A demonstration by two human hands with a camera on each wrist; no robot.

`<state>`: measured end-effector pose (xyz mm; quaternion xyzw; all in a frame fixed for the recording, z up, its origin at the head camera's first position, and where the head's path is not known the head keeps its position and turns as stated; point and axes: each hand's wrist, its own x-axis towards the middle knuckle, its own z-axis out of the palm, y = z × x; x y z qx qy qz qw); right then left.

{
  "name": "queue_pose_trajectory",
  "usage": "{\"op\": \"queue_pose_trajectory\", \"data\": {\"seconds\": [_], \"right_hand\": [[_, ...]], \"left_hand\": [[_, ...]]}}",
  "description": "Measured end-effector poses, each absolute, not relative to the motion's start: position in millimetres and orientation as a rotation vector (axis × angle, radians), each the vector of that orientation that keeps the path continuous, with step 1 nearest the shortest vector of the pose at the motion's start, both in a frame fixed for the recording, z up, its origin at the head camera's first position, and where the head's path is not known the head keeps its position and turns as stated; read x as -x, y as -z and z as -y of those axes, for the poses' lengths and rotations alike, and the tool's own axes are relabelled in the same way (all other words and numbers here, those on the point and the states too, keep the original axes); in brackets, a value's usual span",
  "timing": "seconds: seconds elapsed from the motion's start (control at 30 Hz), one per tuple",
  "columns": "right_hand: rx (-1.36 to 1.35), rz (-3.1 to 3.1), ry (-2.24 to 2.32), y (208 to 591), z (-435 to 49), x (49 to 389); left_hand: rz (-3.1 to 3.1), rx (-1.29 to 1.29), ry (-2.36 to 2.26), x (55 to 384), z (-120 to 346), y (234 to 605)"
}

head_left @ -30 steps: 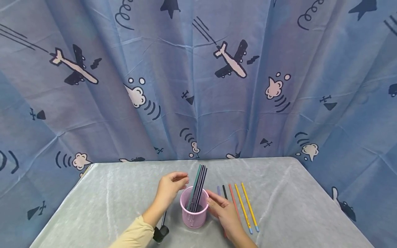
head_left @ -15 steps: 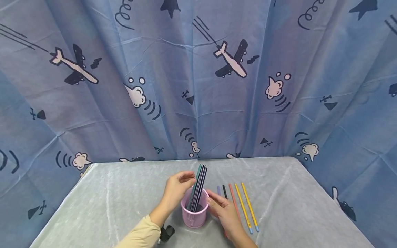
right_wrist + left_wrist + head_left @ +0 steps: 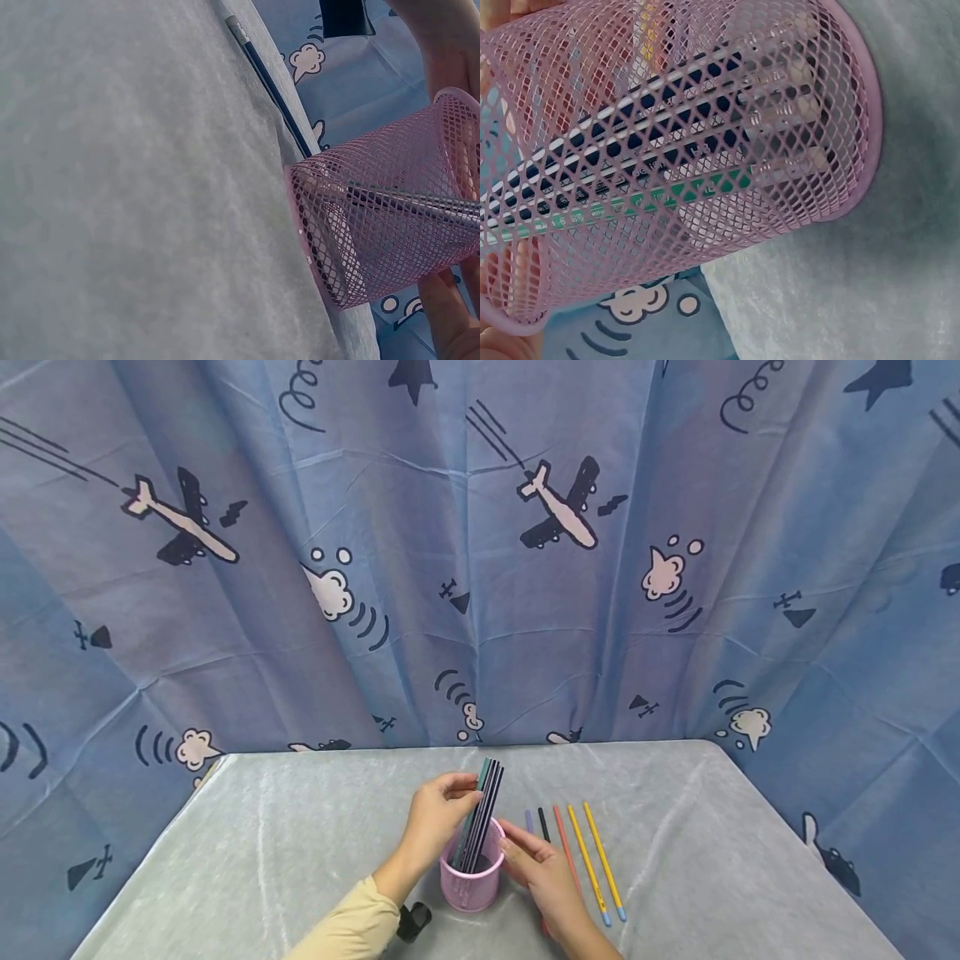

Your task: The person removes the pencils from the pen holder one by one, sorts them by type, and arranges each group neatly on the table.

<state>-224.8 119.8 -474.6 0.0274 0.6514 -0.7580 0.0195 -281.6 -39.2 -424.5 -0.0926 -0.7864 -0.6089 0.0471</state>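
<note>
A pink mesh pencil cup (image 3: 470,892) stands upright on the table, with several dark-striped pencils (image 3: 487,814) and one green pencil (image 3: 720,182) leaning in it. Their eraser ends point down in the left wrist view. My left hand (image 3: 435,814) reaches over the cup's rim, thumb in front and fingers behind, pinching the green pencil near its upper part. My right hand (image 3: 546,878) holds the cup's right side, thumb at the front and fingers behind. In the right wrist view, my right fingers (image 3: 442,307) show beside the mesh.
To the right lie two yellow pencils (image 3: 589,852), a red pencil (image 3: 564,837), a black pencil (image 3: 543,824) and a purple pencil (image 3: 528,819). A dark pencil (image 3: 266,90) lies on the grey cloth in the right wrist view. A patterned curtain (image 3: 480,568) hangs behind the table.
My left hand has moved right, from beside the cup to the pencils, and its thumb and fingers have closed on the green one. My right hand and the cup have stayed put.
</note>
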Motion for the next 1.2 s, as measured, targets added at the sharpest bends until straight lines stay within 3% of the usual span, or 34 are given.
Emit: {"op": "queue_pose_trajectory", "data": {"seconds": [1.2], "right_hand": [[-0.072,-2.001,2.369,477,-120,226]], "left_hand": [[2.415,0.259,1.677,272,35,414]]}}
